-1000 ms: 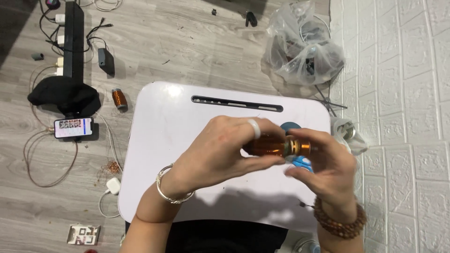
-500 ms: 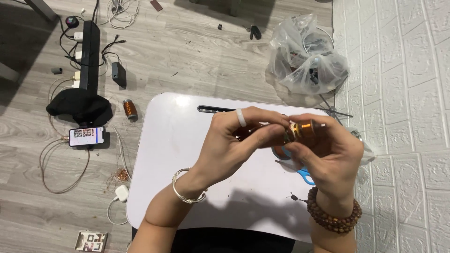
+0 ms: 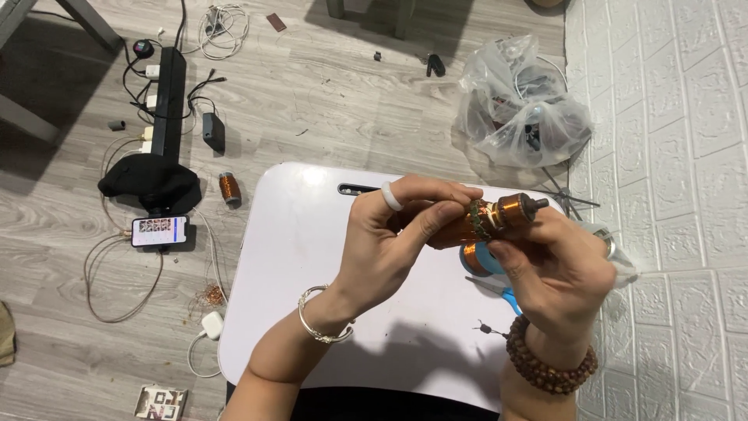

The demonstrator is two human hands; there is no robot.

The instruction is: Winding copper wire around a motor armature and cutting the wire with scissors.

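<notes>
Two hands point(image 3: 405, 242) gripping copper-wound motor point(image 3: 491, 221) mid-table

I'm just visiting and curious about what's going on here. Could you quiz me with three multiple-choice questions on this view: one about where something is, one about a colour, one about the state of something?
1. Where does the smartphone lie?
A. On the white table
B. On the wooden floor left of the table
C. Inside the plastic bag

2. What colour is the wound part held in both hands?
A. Coppery orange
B. Bright green
C. Plain white

3. How is the wound part held?
A. Lying loose on the table
B. Gripped by the left hand alone
C. Lifted above the white table, left hand and right hand both on it

Answers: 1 B, the phone sits on the floorboards beside the cables. 2 A, its windings gleam copper. 3 C, fingers of both hands close around it.
</notes>
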